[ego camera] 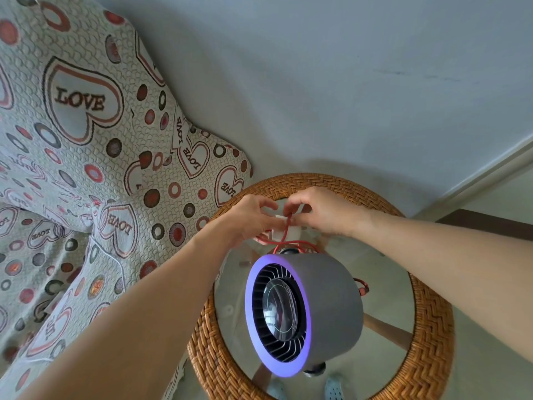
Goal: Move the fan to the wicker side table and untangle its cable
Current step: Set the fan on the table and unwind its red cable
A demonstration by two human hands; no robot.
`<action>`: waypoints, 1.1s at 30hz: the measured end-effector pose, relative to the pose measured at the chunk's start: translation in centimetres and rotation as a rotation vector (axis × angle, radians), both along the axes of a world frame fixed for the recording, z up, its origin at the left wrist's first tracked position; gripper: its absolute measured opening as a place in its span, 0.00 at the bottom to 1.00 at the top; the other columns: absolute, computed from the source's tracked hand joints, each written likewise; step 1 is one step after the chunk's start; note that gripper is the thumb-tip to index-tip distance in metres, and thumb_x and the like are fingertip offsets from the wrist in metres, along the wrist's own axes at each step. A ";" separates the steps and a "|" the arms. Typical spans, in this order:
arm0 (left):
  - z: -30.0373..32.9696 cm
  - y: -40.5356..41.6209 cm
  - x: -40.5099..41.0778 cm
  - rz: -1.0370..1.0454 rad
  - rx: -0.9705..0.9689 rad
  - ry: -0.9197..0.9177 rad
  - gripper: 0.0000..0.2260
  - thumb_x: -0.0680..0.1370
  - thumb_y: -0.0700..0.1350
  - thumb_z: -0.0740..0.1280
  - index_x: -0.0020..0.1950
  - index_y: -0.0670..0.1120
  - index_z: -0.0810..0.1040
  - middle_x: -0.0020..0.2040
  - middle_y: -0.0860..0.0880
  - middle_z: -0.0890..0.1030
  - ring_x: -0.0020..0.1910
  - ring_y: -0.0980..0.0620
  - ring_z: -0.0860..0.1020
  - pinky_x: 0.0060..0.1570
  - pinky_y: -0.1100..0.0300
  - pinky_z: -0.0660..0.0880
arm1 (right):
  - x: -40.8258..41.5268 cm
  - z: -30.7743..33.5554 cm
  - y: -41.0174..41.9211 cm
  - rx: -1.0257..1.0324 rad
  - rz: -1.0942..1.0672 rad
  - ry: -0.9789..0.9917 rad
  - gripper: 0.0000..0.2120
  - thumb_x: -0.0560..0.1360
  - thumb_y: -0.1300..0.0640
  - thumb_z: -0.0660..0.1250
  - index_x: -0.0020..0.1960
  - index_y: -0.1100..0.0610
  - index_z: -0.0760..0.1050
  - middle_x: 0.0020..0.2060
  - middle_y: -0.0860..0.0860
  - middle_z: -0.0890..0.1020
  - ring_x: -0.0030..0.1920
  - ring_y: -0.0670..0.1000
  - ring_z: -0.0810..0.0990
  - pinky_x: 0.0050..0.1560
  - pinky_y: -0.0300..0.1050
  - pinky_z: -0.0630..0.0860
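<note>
1. Wicker side table (429,313) already carried the grey fan (314,307) on its glass top, so I judged the move done.
2. I watched the left hand (253,217) and right hand (323,212) pinching the red cable (284,236) behind the fan, untangling.
3. Next, I judged, the crossed loop needed drawing apart gently.

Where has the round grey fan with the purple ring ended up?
In the head view, the round grey fan with the purple ring stands on the glass top of the round wicker side table, lower centre-right, just nearer than both hands working its red cable.
</note>
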State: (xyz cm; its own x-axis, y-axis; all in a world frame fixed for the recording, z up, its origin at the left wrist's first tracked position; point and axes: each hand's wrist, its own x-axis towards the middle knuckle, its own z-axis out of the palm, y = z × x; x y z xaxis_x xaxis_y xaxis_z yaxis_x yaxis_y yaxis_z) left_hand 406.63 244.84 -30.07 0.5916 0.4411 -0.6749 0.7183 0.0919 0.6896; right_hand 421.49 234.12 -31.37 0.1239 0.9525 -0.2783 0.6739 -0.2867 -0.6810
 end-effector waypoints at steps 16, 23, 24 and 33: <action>5.9 -0.4 2.7 0.426 -0.147 -0.453 0.17 0.78 0.30 0.64 0.67 0.35 0.72 0.46 0.41 0.80 0.37 0.46 0.80 0.40 0.56 0.81 | 1.3 6.0 -0.2 -0.062 -0.374 0.658 0.15 0.72 0.52 0.72 0.58 0.53 0.79 0.52 0.54 0.86 0.54 0.55 0.83 0.55 0.49 0.73; 7.0 -4.5 6.9 0.391 -0.266 -0.526 0.17 0.78 0.36 0.68 0.67 0.40 0.76 0.52 0.40 0.83 0.42 0.46 0.82 0.51 0.52 0.81 | 3.7 8.3 -3.3 0.064 -0.697 0.845 0.18 0.76 0.58 0.69 0.64 0.61 0.72 0.53 0.62 0.82 0.49 0.61 0.84 0.46 0.54 0.82; 7.1 -5.1 7.3 0.396 -0.288 -0.518 0.18 0.79 0.37 0.67 0.69 0.39 0.74 0.54 0.38 0.82 0.45 0.45 0.82 0.56 0.49 0.80 | 4.0 8.6 -3.8 0.079 -0.728 0.794 0.18 0.76 0.59 0.70 0.63 0.61 0.72 0.54 0.62 0.82 0.48 0.60 0.84 0.45 0.55 0.83; 8.5 -13.1 7.7 0.336 -0.476 -0.429 0.10 0.84 0.41 0.59 0.61 0.40 0.76 0.40 0.47 0.84 0.36 0.49 0.84 0.43 0.53 0.81 | 5.7 11.4 -7.2 0.215 -0.959 0.498 0.12 0.73 0.57 0.68 0.52 0.60 0.71 0.45 0.60 0.82 0.33 0.53 0.85 0.32 0.45 0.82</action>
